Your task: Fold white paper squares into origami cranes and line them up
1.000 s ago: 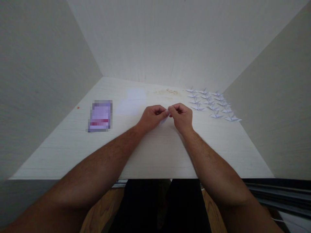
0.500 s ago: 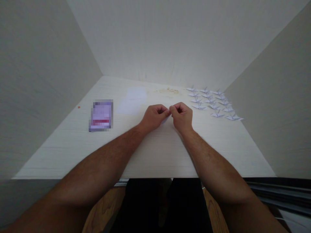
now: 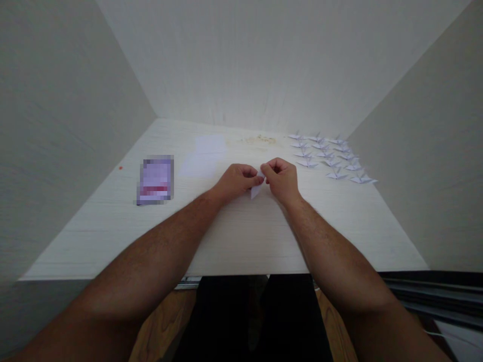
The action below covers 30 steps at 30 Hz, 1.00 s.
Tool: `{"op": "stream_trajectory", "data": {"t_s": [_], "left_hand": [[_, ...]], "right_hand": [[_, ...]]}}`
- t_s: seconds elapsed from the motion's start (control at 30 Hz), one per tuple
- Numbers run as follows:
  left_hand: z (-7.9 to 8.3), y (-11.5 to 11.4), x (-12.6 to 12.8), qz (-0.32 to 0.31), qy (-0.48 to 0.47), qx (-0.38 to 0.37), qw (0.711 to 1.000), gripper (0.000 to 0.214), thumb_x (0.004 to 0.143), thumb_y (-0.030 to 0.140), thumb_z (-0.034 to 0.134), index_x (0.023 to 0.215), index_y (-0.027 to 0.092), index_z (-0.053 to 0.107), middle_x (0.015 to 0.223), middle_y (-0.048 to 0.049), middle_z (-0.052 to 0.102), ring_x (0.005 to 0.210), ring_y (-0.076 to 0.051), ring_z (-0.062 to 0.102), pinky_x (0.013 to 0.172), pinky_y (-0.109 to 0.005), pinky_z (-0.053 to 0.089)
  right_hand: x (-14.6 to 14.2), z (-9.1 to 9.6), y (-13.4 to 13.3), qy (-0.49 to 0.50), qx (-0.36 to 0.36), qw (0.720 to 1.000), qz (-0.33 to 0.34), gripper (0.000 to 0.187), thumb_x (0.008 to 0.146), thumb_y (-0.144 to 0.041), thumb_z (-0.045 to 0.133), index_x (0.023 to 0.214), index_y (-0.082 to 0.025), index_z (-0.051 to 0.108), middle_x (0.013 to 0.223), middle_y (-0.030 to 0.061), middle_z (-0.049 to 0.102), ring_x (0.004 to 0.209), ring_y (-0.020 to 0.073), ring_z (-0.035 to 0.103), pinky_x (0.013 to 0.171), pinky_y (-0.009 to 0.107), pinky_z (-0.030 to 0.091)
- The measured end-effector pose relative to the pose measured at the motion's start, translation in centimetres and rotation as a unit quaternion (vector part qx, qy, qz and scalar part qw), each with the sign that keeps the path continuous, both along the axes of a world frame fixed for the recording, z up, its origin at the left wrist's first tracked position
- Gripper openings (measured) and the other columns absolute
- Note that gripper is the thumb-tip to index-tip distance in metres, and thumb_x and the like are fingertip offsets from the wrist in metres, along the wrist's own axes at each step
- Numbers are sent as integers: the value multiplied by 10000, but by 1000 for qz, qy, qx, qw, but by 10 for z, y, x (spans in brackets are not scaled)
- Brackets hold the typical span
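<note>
My left hand [image 3: 236, 182] and my right hand [image 3: 282, 180] meet over the middle of the pale wooden table [image 3: 241, 236]. Both pinch a small folded white paper piece [image 3: 257, 188], whose pointed end hangs down between them towards the tabletop. The fingers of both hands are curled closed on it, thumbs on top. Several finished white paper cranes [image 3: 330, 157] stand in rows at the back right of the table, a hand's width beyond my right hand.
A blurred purple packet [image 3: 156, 179] lies flat at the left of the table. Loose white paper sheets [image 3: 204, 155] lie behind my left hand. Plain walls close in the table at the left, back and right. A brownish stain [image 3: 260, 140] marks the far edge.
The paper piece now hangs lower and shows more between my fingers; before, it was mostly tucked under the hands. Both hands stayed in the same place.
</note>
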<state>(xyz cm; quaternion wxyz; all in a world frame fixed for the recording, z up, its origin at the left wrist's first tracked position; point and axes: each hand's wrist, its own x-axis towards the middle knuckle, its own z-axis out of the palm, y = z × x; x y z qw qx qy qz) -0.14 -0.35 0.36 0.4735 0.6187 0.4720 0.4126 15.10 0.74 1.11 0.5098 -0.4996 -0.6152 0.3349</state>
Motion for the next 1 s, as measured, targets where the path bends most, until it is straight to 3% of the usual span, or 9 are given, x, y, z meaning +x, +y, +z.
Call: {"op": "stream_trajectory", "data": {"t_s": [0.23, 0.43, 0.6, 0.77, 1.0], "left_hand": [[3, 1, 0, -5, 29, 3, 1000, 218, 714, 324, 701, 605, 146, 638, 529, 4, 580, 464, -79, 450, 453, -217, 312], [2, -1, 1, 42, 28, 6, 999, 246, 727, 364, 718, 638, 143, 659, 550, -3, 598, 474, -84, 465, 464, -224, 334], [1, 0, 1, 78, -59, 15, 995, 326, 707, 469, 760, 691, 153, 681, 618, -8, 626, 564, -100, 533, 556, -238, 449], [-3, 4, 1, 120, -139, 21, 983, 290, 679, 438, 786, 709, 161, 702, 644, -5, 637, 591, -100, 545, 576, -235, 455], [2, 0, 1, 128, -116, 21, 985, 237, 613, 349, 829, 677, 165, 693, 582, 9, 618, 539, -93, 514, 535, -231, 410]], "right_hand": [[-2, -2, -2, 2, 4, 1000, 7, 199, 759, -309, 647, 608, -198, 582, 499, -50, 527, 466, 89, 448, 474, 245, 353], [-1, -1, 0, 25, -15, 999, 24, 200, 757, -347, 670, 649, -188, 616, 513, -43, 551, 474, 92, 477, 477, 245, 365], [1, 0, 2, 75, -29, 996, 48, 205, 710, -364, 717, 774, -178, 657, 594, -31, 608, 497, 89, 498, 491, 241, 408], [2, -3, 2, 42, -21, 996, 71, 213, 688, -357, 740, 741, -172, 649, 623, -15, 624, 546, 96, 519, 528, 243, 428], [3, -6, 4, 24, -19, 997, 71, 173, 712, -335, 694, 689, -171, 642, 586, -12, 607, 517, 100, 499, 500, 244, 389]]}}
